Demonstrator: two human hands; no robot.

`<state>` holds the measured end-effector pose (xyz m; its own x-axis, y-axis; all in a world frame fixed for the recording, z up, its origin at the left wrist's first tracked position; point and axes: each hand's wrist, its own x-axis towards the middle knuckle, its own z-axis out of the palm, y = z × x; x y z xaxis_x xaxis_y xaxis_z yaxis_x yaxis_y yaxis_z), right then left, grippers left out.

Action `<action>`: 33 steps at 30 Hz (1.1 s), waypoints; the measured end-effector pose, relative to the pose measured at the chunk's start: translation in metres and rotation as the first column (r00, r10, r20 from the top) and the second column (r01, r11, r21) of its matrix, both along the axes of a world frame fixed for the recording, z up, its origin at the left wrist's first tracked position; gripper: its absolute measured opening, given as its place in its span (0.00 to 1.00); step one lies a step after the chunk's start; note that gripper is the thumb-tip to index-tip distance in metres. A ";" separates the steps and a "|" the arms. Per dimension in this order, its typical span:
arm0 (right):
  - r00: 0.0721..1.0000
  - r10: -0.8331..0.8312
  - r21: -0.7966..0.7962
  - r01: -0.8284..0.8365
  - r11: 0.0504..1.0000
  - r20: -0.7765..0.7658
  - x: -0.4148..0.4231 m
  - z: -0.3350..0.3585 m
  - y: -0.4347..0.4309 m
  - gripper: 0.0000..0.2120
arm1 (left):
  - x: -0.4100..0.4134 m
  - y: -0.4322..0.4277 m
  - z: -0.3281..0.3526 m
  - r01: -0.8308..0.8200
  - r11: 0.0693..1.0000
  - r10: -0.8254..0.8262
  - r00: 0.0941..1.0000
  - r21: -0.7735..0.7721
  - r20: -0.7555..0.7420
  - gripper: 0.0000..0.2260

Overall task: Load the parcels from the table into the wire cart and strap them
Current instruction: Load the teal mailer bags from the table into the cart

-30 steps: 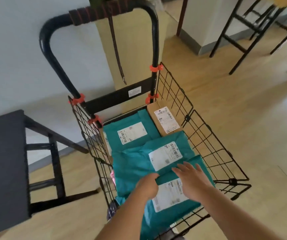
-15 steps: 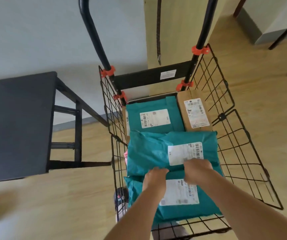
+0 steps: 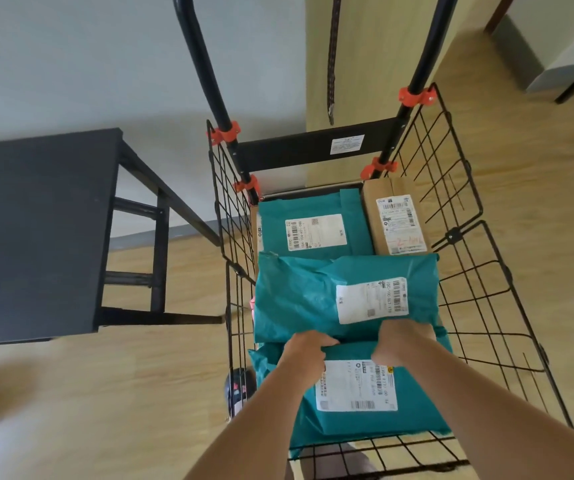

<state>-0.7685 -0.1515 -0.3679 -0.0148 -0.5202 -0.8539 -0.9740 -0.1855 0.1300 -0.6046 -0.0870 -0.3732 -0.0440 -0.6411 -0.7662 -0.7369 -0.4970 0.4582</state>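
Parcels: four lie in the wire cart [image 3: 479, 271]; a teal bag [image 3: 316, 226] and a brown carton [image 3: 396, 220] sit side by side at the handle end, a second teal mailer [image 3: 341, 299] overlaps their near edges, and a third teal mailer [image 3: 354, 389] lies nearest the person.
Left hand [image 3: 308, 351]: curled, fingers pinching the far edge of the nearest mailer, probably to tuck it under the middle one so the stack lies flat for strapping.
Right hand [image 3: 401, 344]: closed over the same seam, knuckles up, pressing where the two mailers meet.
Strap [image 3: 330, 60]: hangs loose from the handle against the wooden panel behind, unused.
Table [image 3: 36, 233]: dark top at the left, no parcel showing on the visible part.
Change: half a second ago both hands sat at the same seam with the same grip; one second ago the right hand lay spread flat on the mailer.
Stage: loading looks finished, strapping is not yet begun.
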 end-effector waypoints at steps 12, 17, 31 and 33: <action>0.977 0.048 -0.344 0.026 0.939 0.207 -0.008 -0.003 0.016 0.06 | 0.008 0.003 -0.006 0.050 0.975 0.002 0.973 -0.218 0.231 0.19; 0.968 0.133 -0.375 -0.045 0.926 0.212 -0.007 -0.003 0.023 0.13 | 0.013 0.006 -0.002 0.251 0.937 -0.124 0.890 -0.243 0.439 0.23; 0.939 0.236 -0.355 -0.137 0.925 0.252 0.035 0.056 0.018 0.12 | 0.029 0.014 0.047 0.316 0.944 -0.223 0.823 -0.095 0.522 0.25; 0.933 0.265 -0.370 -0.163 0.914 0.245 0.048 0.069 0.018 0.14 | 0.038 0.014 0.059 0.314 0.942 -0.206 0.821 -0.119 0.533 0.26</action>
